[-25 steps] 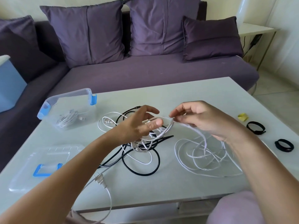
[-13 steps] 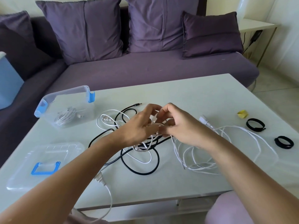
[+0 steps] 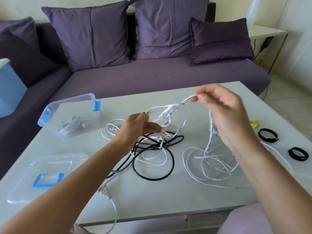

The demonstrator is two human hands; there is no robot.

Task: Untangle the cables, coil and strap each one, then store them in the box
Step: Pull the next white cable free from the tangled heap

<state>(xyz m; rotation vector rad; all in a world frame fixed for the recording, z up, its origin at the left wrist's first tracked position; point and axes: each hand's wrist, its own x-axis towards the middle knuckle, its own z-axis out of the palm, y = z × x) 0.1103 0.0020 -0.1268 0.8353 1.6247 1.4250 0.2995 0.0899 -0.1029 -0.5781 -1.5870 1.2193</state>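
The right hand [image 3: 221, 112] pinches a thin white cable [image 3: 189, 99] lifted off the pale table [image 3: 168, 196]. The left hand [image 3: 136, 129] grips the blurred white-and-black cable tangle [image 3: 162, 132], its fingertips hidden.

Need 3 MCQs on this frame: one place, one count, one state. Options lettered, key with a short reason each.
1. Where is the lid?
A. on the box
B. flat on the table, front left
C. on the sofa

2. How many black straps lie at the table's right edge?
A. two
B. four
C. none

3. What is the right hand doing?
A. resting flat on the table
B. pinching a white cable raised above the table
C. holding the box

Key: 1 B, the lid lies apart from the open box. 2 A, two black rings show there. 3 B, the white cable runs from its fingertips down to the tangle.
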